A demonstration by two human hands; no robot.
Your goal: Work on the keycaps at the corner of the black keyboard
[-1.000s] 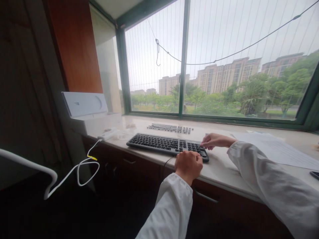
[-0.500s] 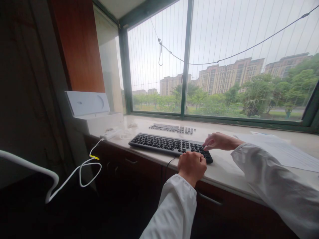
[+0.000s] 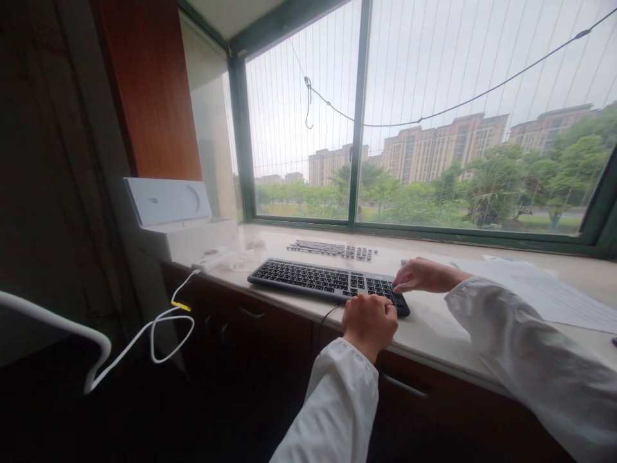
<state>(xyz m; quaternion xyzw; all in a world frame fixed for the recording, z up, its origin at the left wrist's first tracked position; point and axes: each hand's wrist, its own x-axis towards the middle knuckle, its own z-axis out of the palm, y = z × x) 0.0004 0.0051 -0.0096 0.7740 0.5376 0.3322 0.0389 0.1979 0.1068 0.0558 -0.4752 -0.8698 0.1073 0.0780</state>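
A dark keyboard [image 3: 303, 278] with black keys lies slantwise along the front of the white counter [image 3: 434, 321]. My left hand [image 3: 370, 325] is closed over the keyboard's near edge at the right end, back of the hand up; its fingertips are hidden. Coming in from the right, my right hand [image 3: 424, 275] has its fingers bent together, tips down on the number-pad keys at the right end. Whatever may be between those fingertips is too small to make out. Behind the keyboard lie rows of loose keycaps [image 3: 332, 249].
An opened white box [image 3: 193, 238] stands at the counter's left end, with a white plug strip [image 3: 212, 260] beside it. Its white cable [image 3: 173, 354] hangs in loops past the edge. Printed paper sheets [image 3: 544, 289] lie at right. Windows rise behind.
The whole view has shifted very slightly to the left. Both hands keep nearly the same place and pose on the keyboard.
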